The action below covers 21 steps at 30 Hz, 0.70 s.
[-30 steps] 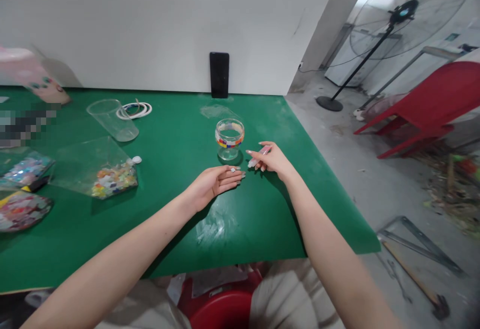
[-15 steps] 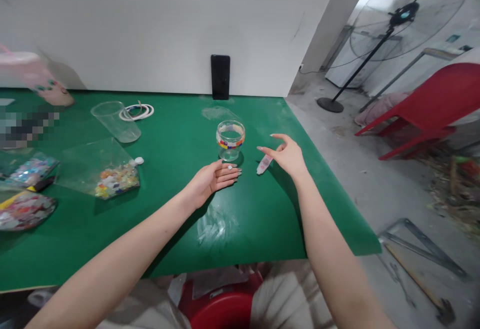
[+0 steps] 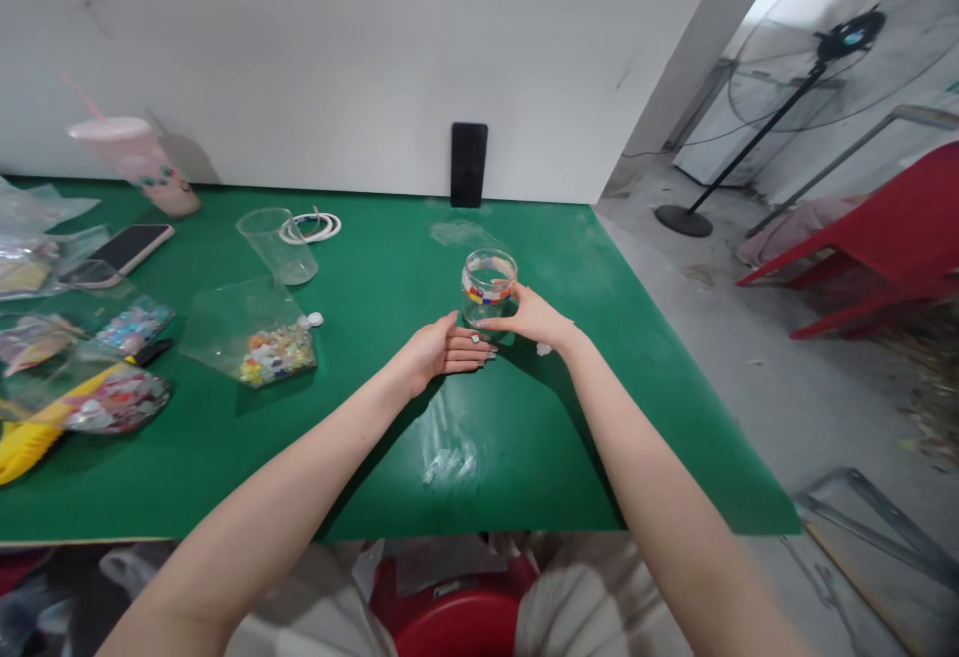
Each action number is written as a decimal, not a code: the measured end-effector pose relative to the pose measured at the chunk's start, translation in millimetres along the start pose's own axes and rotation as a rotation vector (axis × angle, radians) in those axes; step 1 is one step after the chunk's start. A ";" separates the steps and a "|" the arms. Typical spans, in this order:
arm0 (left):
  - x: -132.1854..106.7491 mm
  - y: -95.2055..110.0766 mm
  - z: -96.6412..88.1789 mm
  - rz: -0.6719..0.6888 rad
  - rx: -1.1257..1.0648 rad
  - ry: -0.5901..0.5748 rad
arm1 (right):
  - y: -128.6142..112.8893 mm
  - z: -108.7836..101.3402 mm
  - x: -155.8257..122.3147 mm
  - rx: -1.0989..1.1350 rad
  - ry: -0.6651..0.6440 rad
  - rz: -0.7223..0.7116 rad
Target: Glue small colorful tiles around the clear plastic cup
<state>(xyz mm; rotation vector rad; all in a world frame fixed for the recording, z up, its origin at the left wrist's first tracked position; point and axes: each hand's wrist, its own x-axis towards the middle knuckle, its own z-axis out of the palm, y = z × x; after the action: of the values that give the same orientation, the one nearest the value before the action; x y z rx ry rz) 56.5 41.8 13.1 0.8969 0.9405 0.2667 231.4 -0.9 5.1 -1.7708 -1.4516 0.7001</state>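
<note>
A small clear glass bowl [image 3: 479, 310] with a band of coloured mosaic tiles around its upper part stands upright on the green table. My right hand [image 3: 535, 320] is closed around its right side, thumb in front and fingers behind. Just left of the bowl, my left hand [image 3: 442, 352] lies with its fingers stretched out. On those fingers rests a small white tile [image 3: 475, 339]. Partly hidden under my right wrist is a pale glue tube [image 3: 543, 348].
To the left lie a bag of mosaic pieces [image 3: 277, 352], a tilted clear plastic cup [image 3: 279, 248], white cable [image 3: 322, 228], a phone [image 3: 127, 250] and a yellow cutter [image 3: 34, 445]. Another phone [image 3: 469, 166] leans on the wall. The table's right edge [image 3: 696, 367] borders the floor.
My right hand has moved from above the glue tube leftward onto the bowl and gripped it. My left hand keeps its pose with the tile. The view has shifted a little left.
</note>
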 end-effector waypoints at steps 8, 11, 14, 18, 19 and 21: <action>4.1 1.1 -5.0 0.025 0.080 0.016 | 9.1 14.0 6.4 0.222 0.110 0.000; 5.7 1.7 -7.0 0.018 0.046 0.006 | 7.8 10.9 1.7 0.253 0.156 -0.008; 6.8 4.0 -9.6 0.010 0.011 0.011 | 5.5 4.5 -5.2 0.300 0.157 -0.053; 7.4 8.7 -12.6 0.026 -0.056 0.039 | 5.8 -2.1 -12.4 0.237 0.130 -0.152; 7.4 10.0 -13.2 0.031 -0.070 0.054 | 6.0 -3.0 -13.4 0.201 0.129 -0.191; 6.9 12.7 -14.2 0.035 -0.085 0.073 | 5.8 -4.2 -14.7 0.129 0.133 -0.269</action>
<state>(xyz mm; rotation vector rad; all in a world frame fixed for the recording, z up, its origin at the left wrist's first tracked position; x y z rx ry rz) 51.5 61.4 14.9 0.8300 0.9742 0.3688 234.9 -16.6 2.3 -1.4606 -1.4831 0.5134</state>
